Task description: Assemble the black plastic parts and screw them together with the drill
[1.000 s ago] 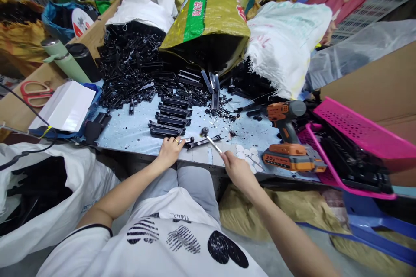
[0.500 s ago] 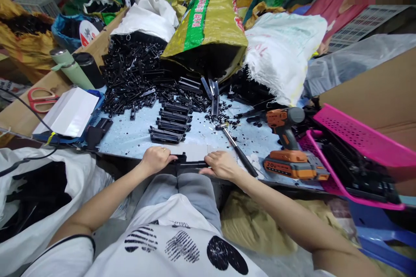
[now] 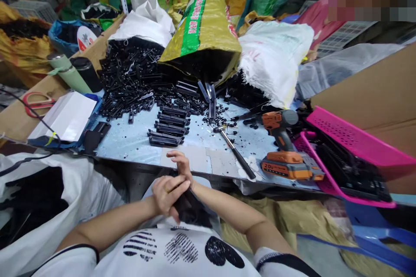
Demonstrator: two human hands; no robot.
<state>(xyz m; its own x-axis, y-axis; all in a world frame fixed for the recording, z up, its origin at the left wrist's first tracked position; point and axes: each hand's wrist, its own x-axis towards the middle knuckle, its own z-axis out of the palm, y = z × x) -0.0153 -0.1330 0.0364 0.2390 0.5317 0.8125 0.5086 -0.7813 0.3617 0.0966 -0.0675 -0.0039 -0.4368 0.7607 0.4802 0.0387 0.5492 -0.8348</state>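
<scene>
My left hand (image 3: 169, 191), with a ring on a finger, is closed over a long black part (image 3: 193, 212) in my lap. Much of this part is covered by my hands and forearm, and it is blurred. Crossing behind the left hand, my right hand (image 3: 182, 163) is raised near the table edge with its fingers loosely stretched out, holding nothing that I can see. Beyond the hands, several assembled black strip-like parts (image 3: 166, 139) lie stacked in a row. A hammer (image 3: 235, 152) with a black grip lies to their right.
An orange cordless drill (image 3: 279, 162) stands right of the hammer, by a pink basket (image 3: 360, 138) of black parts. Loose black pieces (image 3: 126, 82) are heaped beneath sacks (image 3: 211, 30). Left are scissors (image 3: 38, 104), a white box (image 3: 66, 117) and a green flask (image 3: 69, 73). A person is at far right.
My hands were apart at the table edge, with the black part between them. Both have come together over my lap, left across right, and the part has moved toward my body.
</scene>
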